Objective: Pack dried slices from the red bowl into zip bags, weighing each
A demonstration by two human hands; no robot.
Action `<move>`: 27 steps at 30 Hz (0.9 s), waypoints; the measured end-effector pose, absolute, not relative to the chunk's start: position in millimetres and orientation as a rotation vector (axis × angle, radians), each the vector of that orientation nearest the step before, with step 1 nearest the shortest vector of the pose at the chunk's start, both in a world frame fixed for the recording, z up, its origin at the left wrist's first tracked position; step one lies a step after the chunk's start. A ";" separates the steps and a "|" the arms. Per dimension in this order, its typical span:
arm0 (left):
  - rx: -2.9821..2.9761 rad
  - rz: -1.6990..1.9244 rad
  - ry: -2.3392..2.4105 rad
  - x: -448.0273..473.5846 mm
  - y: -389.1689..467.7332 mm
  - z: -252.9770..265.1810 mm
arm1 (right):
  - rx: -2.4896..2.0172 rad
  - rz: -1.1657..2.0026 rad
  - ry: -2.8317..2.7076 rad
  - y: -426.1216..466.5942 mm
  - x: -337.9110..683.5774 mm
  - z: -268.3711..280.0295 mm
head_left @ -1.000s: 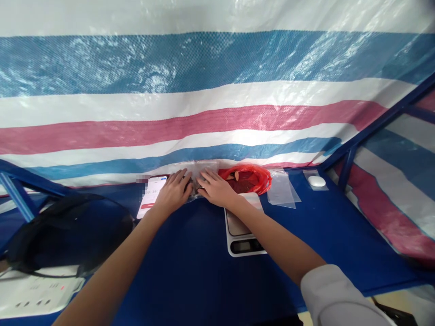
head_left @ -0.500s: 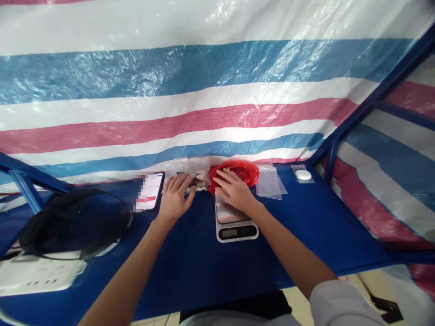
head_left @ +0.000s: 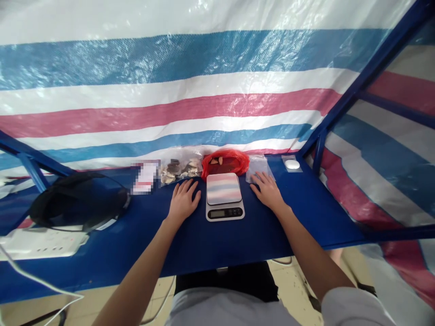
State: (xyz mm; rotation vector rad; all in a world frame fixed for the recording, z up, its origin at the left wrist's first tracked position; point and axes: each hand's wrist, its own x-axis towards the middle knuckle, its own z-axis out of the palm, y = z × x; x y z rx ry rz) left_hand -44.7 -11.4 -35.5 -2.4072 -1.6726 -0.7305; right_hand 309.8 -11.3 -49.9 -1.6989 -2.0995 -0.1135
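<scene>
My left hand [head_left: 184,199] lies on the blue table with its fingers spread, just left of a white kitchen scale [head_left: 224,190]. Behind that hand sits a clear plastic bag [head_left: 181,168] of dark and pale flat pieces, perhaps shells or stones. To the right of the scale, my right hand [head_left: 267,188] rests palm down, fingers apart, its fingertips on flat clear plastic bags [head_left: 258,165]. Against the back of the scale stands a red plastic bag [head_left: 225,163], open at the top, with a few brownish pieces inside. Neither hand holds anything.
A phone with a blurred screen [head_left: 146,177] lies at the left rear. Further left are a black cap-like item [head_left: 78,201] and a white power strip [head_left: 44,242] with a cable. A white oval object [head_left: 292,164] is at the right rear. Striped sheeting [head_left: 170,108] hangs behind.
My right hand has moved right, off the scale and red bag, onto the clear bags. My left hand has drawn back from the bag of pieces. The camera view has shifted a little.
</scene>
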 end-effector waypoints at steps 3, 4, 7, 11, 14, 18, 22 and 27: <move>-2.410 -0.674 -1.720 -45.4 -9.4 -43.3 | -1.688 -0.082 -2.176 -6.9 314.0 -51.3; -2.408 -0.666 -1.731 -45.6 -9.0 -44.9 | -1.673 -0.066 -2.201 -5.6 314.9 -50.8; -2.408 -0.643 -1.756 -45.5 -8.1 -46.7 | -1.645 -0.024 -2.241 -3.2 316.3 -49.1; -2.412 -0.571 -1.795 -43.5 -7.8 -45.4 | -1.633 0.001 -2.240 -3.0 316.4 -48.7; -2.417 -0.535 -1.797 -42.4 -8.2 -44.7 | -1.630 0.011 -2.241 -3.1 316.4 -49.2; -2.412 -0.549 -1.793 -42.5 -8.4 -46.0 | -1.633 0.020 -2.242 -3.2 316.7 -49.7; -2.413 -0.526 -1.829 -41.1 -8.9 -44.0 | -1.626 0.014 -2.244 -4.2 316.5 -49.6; -2.420 -0.341 -1.929 -36.0 -12.4 -32.9 | -1.636 0.011 -2.247 -4.2 316.8 -51.1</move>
